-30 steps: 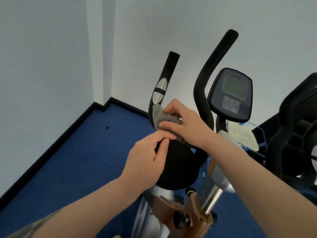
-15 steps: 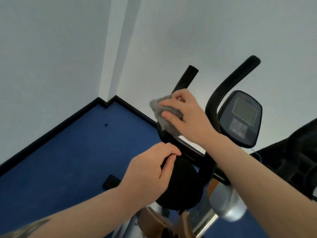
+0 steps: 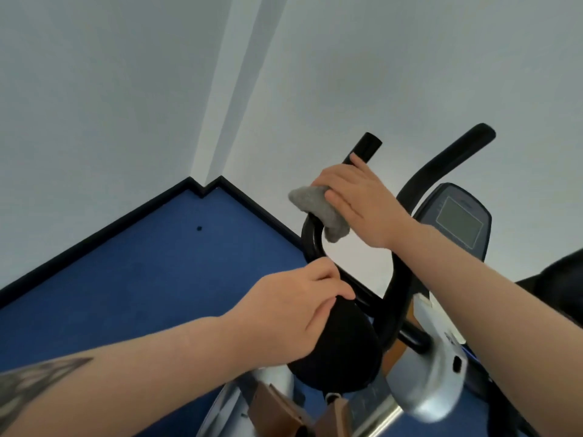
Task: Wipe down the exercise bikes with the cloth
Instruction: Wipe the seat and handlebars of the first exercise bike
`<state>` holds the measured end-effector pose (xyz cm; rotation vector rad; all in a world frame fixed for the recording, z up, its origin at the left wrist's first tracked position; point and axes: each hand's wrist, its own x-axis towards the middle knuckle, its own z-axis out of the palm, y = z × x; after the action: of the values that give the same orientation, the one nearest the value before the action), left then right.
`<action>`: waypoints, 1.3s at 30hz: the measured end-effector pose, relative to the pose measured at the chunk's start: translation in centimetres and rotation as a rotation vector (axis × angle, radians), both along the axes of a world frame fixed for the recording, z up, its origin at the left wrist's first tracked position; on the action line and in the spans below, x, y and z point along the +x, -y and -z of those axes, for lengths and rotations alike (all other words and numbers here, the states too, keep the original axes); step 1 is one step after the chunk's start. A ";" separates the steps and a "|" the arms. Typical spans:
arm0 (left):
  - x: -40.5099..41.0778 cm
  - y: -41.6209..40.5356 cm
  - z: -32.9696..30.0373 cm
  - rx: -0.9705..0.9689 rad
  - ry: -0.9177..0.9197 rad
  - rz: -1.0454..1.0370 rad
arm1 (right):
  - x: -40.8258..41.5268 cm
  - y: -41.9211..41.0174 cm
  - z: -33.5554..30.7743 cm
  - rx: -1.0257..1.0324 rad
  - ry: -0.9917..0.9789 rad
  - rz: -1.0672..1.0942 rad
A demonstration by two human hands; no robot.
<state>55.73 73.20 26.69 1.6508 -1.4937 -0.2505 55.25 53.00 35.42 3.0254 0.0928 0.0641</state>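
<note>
Two bare hands work on one exercise bike (image 3: 407,367). Right hand (image 3: 356,200) lies over the left handlebar (image 3: 310,238), its fingers (image 3: 339,197) curled down round the bar, pressing the grey cloth (image 3: 318,208) onto it; cloth is bunched, one lump sticking out left of the knuckles, another flap hanging under the palm, so the cloth sits wrapped on the upper bend of that bar, just below its black end cap. Left hand (image 3: 296,313) rests at the front tip of the black saddle (image 3: 340,351), fingers loosely bent and close together, thumb and forefinger meeting at the saddle nose; cannot tell if they actually pinch it or only touch. Right handlebar (image 3: 441,165) rises free beside the console (image 3: 457,222), grey screen blank. Floor is blue carpet (image 3: 142,272) with a black skirting board (image 3: 94,238) running along white walls (image 3: 94,105) that meet in a stepped corner; a small dark spot (image 3: 199,228) lies on the carpet, too small to identify. Silver frame housing and brown brackets below the saddle are blurred and cut by the bottom edge. Dark shape at far right edge is cropped, unclear what it is. Left forearm shows a tattoo, partly out of frame. Palm side of both hands is hidden.
</note>
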 end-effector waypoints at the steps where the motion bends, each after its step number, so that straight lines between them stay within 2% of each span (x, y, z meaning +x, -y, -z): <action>1: -0.2 0.0 0.2 -0.019 -0.033 -0.017 | 0.0 -0.6 0.5 0.004 0.018 0.023; 3: -0.6 -0.1 0.4 -0.058 -0.105 -0.057 | -0.1 -1.9 1.6 -0.057 -0.051 -0.028; 6: -0.9 -0.1 0.6 -0.074 -0.121 -0.080 | 0.7 -2.0 1.1 -0.168 -0.155 -0.136; 9: -0.8 -0.2 0.5 -0.058 -0.115 -0.080 | 1.8 -0.7 0.5 -0.225 -0.016 -0.044; 12: -1.0 -0.2 0.5 -0.065 -0.129 -0.089 | 1.1 -1.5 2.2 -0.168 0.132 0.019; 16: -1.0 -0.2 0.4 -0.066 -0.140 -0.097 | 0.6 -1.2 2.0 -0.230 0.040 -0.127; 18: -1.0 -0.2 0.3 -0.060 -0.141 -0.090 | 1.5 0.2 0.4 -0.257 0.069 -0.038; 21: -1.1 -0.3 0.2 -0.052 -0.148 -0.096 | 1.9 0.5 0.5 -0.193 0.181 0.146; 25: -1.1 -0.3 0.3 -0.043 -0.150 -0.102 | 1.3 0.1 1.4 -0.274 0.042 -0.133; 26: -1.1 -0.3 0.3 -0.042 -0.148 -0.104 | 1.5 0.8 0.5 -0.325 0.046 -0.127; 30: -1.2 -0.3 0.3 -0.044 -0.159 -0.116 | 1.7 2.4 -0.2 -0.368 0.267 0.137; 32: -1.2 -0.3 0.3 -0.050 -0.168 -0.116 | 1.6 2.3 1.1 -0.361 0.295 0.081; 35: -1.1 -0.2 0.1 -0.048 -0.165 -0.117 | 1.9 4.2 -0.7 -0.484 0.277 0.028; 37: -1.2 -0.2 0.2 -0.046 -0.160 -0.123 | 2.5 4.7 -1.3 -0.416 0.345 0.125; 39: -1.2 -0.2 0.3 -0.056 -0.173 -0.130 | 3.1 3.8 0.2 -0.170 0.470 0.210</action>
<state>54.50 73.41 26.39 1.6308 -1.2491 -0.2697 58.32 49.23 35.23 2.7462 -0.2455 0.6997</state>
